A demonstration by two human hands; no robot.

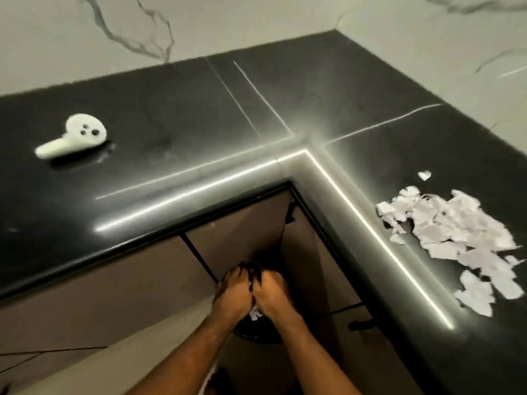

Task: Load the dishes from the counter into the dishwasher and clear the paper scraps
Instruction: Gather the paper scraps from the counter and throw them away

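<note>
A black L-shaped surface point(171, 115) is seen from above, w/ its inner corner near centre frame. The scraps point(456, 235) are piled on the R leg of the surface, close to its front edge: white torn paper, loosely heaped, w/ one small bit point(424, 175) lying apart, just beyond the far side of the pile. On the L leg, well apart from the pile, a white item point(74, 136) is laid flat. It has a round head w/ three dark holes and a short handle pointed toward the L end. What it is can't be told.

Below the inner corner, in front of the brown cabinets point(99, 295), both hands are held side by side, touching. L hand point(232, 292) and R hand point(275, 292) are turned backs-up, fingers curled downward. Something dark is seen at the fingertips, but whether it is gripped can't be told for either hand. One scrap point(254, 313) shows in the gap btw the wrists. A dark round bin point(256, 334) is partly seen directly under the hands, most of it hidden by the forearms.

A white wall point(85, 38) w/ grey veining is met along both back edges of the surface.
</note>
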